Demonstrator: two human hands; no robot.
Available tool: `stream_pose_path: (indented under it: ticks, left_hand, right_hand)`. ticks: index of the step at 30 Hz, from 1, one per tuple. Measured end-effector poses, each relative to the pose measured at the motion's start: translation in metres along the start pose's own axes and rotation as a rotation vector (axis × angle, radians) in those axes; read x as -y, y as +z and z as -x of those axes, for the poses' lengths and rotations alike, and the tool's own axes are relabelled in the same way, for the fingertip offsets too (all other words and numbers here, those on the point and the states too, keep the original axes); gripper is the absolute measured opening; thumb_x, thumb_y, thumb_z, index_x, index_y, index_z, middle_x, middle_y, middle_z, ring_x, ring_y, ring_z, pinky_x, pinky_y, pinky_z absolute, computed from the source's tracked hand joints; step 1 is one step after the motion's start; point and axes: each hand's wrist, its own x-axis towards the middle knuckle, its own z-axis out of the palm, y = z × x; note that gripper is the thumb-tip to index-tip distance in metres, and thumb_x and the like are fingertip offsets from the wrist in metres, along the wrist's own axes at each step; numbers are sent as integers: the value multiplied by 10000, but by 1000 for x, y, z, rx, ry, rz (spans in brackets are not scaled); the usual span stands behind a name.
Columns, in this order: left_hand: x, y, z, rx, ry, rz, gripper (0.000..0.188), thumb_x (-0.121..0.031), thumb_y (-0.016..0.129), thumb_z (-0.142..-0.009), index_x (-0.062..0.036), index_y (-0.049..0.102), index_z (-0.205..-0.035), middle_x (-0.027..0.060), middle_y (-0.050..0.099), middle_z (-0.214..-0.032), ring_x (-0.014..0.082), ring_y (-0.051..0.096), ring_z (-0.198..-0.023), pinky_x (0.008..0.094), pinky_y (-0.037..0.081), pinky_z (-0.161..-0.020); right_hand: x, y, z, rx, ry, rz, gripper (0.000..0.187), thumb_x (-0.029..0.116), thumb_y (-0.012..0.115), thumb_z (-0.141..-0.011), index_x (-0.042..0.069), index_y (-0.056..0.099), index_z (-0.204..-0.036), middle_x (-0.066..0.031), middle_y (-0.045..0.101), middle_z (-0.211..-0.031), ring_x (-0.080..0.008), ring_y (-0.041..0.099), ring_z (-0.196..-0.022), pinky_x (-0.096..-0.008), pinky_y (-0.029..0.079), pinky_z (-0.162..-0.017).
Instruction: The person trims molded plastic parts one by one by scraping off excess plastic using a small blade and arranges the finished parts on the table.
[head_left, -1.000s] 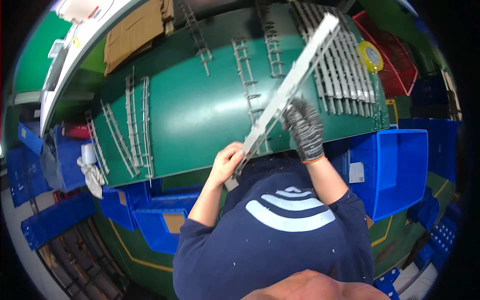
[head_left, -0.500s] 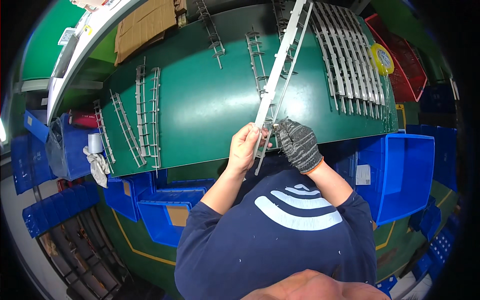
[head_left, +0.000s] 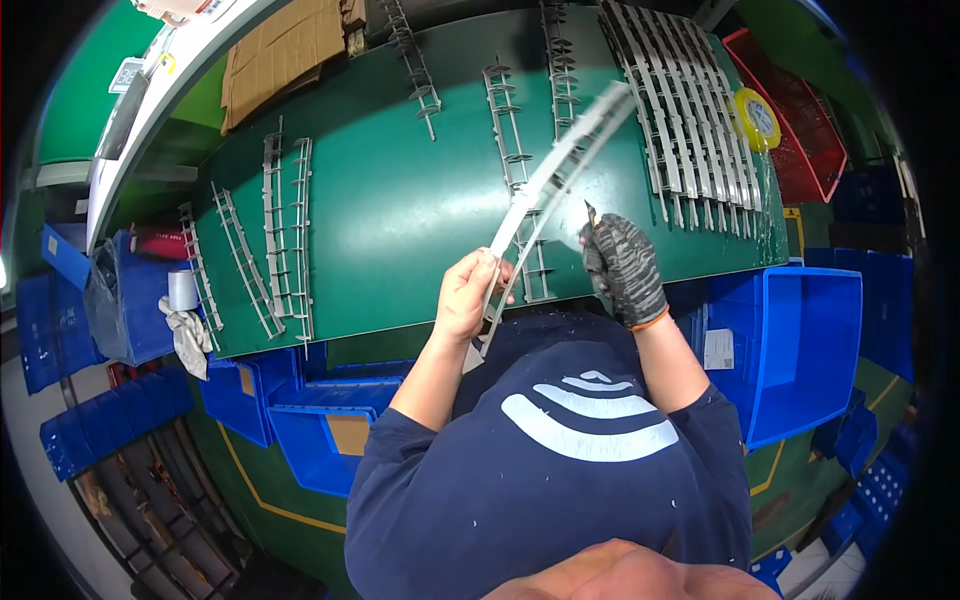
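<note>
My bare left hand (head_left: pixel 467 295) is closed round the near end of a long pale grey ladder-like plastic strip (head_left: pixel 545 178). The strip slants up and away to the right, its far end blurred by motion. My right hand (head_left: pixel 625 268), in a dark grey knitted glove with an orange cuff, is closed to the right of the strip and apart from it. A small pointed dark tool (head_left: pixel 590 211) sticks up out of its fingers; its handle is hidden, so its exact kind is unclear. Behind the held strip, another ladder-like strip (head_left: pixel 507 135) lies on the green table (head_left: pixel 390 230).
Several strips (head_left: pixel 690 120) lie side by side at the right, near a yellow tape roll (head_left: pixel 757 120) and a red crate (head_left: pixel 790 120). More strips (head_left: pixel 275 230) lie at the left. Blue bins (head_left: pixel 812 350) flank the table's near edge. Cardboard (head_left: pixel 283 60) rests at the back left.
My right hand has moved away from the strip to the right, bringing the pointed tool into sight. The strip's far end has swung down and nearer, and my left hand has shifted slightly left.
</note>
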Motion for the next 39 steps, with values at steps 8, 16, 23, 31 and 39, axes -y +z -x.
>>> stream_pose_path:
  ticks: [8, 16, 23, 31, 39]
  left_hand:
    - [-8, 22, 3, 99, -18, -24, 300, -281, 516, -783, -22, 459, -923, 61, 514, -712, 147, 536, -675, 264, 460, -545]
    - [-25, 24, 5, -75, -93, -154, 399, -312, 322, -862, 7, 459, -1059, 86, 541, -579, 106, 493, -414, 198, 405, -394]
    - [-19, 18, 2, -205, -91, -32, 565, -447, 234, -854, 43, 441, -1046, 123, 514, -510, 145, 481, -346, 226, 416, -334]
    - [-18, 15, 1, -244, -62, -9, 578, -460, 240, -849, 39, 466, -1035, 121, 518, -518, 138, 478, -346, 213, 401, -322]
    - [-17, -16, 6, -455, -56, 96, 428, -380, 355, -844, -20, 483, -1037, 121, 526, -645, 169, 505, -410, 232, 405, -319]
  right_hand:
    - [12, 21, -10, -73, -41, -31, 128, 167, 555, -762, 45, 542, -796, 12, 472, -546, -45, 402, -396, -162, 293, -342]
    - [4, 1, -20, -70, -537, 735, 179, 162, 473, -790, 5, 541, -843, -81, 544, -640, -169, 527, -579, -283, 423, -527]
    - [-13, 23, 2, 89, -496, 1047, 179, 168, 458, -781, 28, 567, -804, -143, 550, -681, -286, 531, -620, -347, 416, -538]
    - [-16, 18, -6, 280, -570, 1066, 194, 153, 451, -784, 31, 583, -856, -136, 563, -723, -269, 538, -639, -354, 420, -578]
    - [-38, 13, -33, 49, -1044, 1422, 182, 130, 440, -721, 61, 545, -852, -125, 543, -796, -281, 526, -720, -380, 433, -622]
